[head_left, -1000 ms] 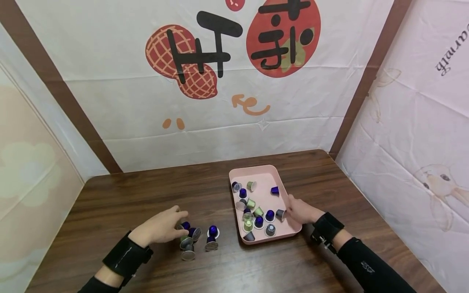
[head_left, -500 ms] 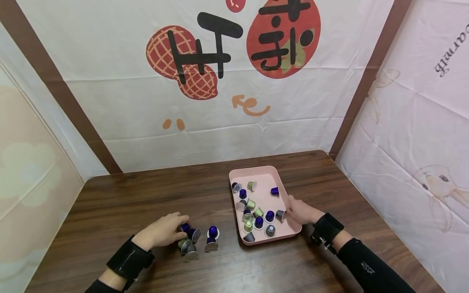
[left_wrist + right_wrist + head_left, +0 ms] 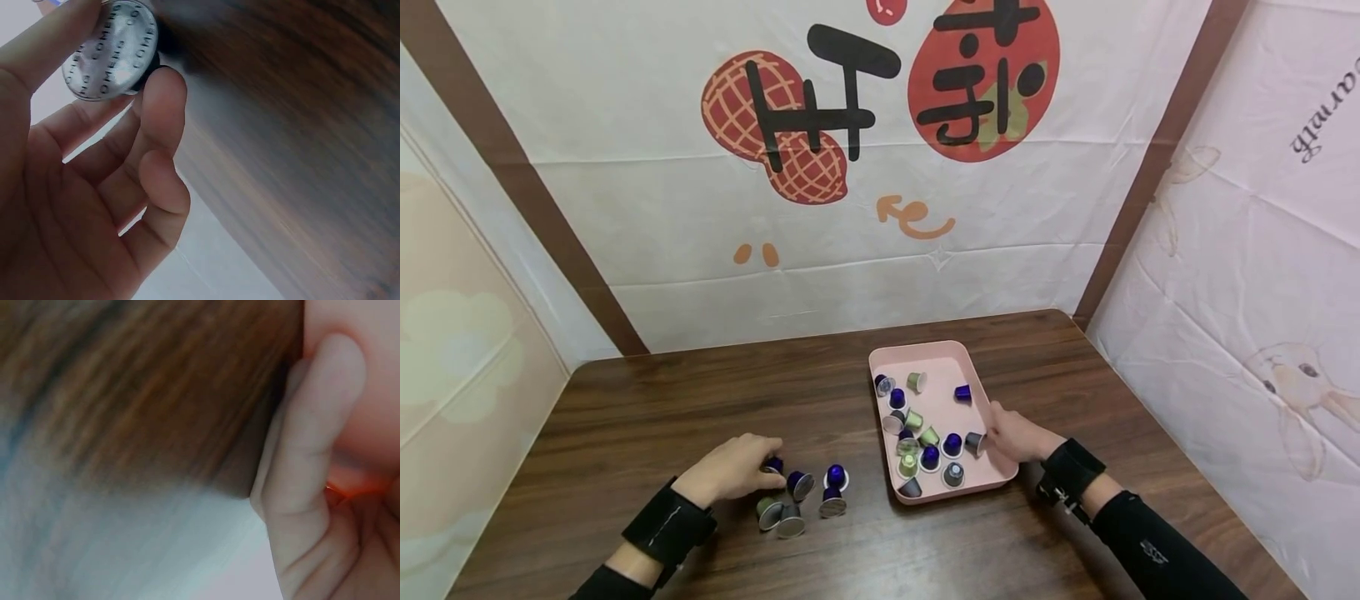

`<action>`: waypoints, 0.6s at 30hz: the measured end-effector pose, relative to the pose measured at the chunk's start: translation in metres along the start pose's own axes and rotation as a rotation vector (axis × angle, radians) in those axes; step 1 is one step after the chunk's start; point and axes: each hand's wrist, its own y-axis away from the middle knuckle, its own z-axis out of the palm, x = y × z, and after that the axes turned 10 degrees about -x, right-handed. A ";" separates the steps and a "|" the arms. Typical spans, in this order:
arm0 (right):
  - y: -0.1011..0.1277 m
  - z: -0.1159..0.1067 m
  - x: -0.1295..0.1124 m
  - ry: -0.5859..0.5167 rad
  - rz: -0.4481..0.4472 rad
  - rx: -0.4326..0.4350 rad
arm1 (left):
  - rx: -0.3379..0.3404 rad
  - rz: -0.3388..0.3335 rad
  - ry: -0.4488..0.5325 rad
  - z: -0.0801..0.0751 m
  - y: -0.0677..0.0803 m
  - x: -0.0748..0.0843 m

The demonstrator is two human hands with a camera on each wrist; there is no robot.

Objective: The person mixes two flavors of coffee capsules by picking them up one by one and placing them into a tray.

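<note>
My left hand (image 3: pixel 735 471) pinches a dark blue coffee capsule (image 3: pixel 772 465) between thumb and fingers, just above the left part of the table. Its silver, lettered foil lid (image 3: pixel 112 53) faces the camera in the left wrist view. Close by lie another blue capsule (image 3: pixel 800 484), a green one (image 3: pixel 768 513) and a grey one (image 3: pixel 790 521). A little to their right are two more blue capsules (image 3: pixel 836 476). My right hand (image 3: pixel 1017 432) grips the right wall of a pink tray (image 3: pixel 942 358), with fingers (image 3: pixel 306 425) along its side.
Several blue, green and grey capsules (image 3: pixel 928 436) lie scattered in the tray, mostly in its near and left parts. The brown wooden table (image 3: pixel 700 392) ends at a white printed cloth (image 3: pixel 850 292) behind, with more cloth at both sides.
My left hand has come down onto the capsule cluster, and its blue capsule now stands apart from the neighbouring one. The green capsule has rolled left and nearer. The right hand and tray stay put.
</note>
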 end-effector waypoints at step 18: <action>-0.002 -0.001 -0.001 -0.045 0.055 -0.050 | 0.105 0.084 -0.005 -0.023 -0.002 -0.001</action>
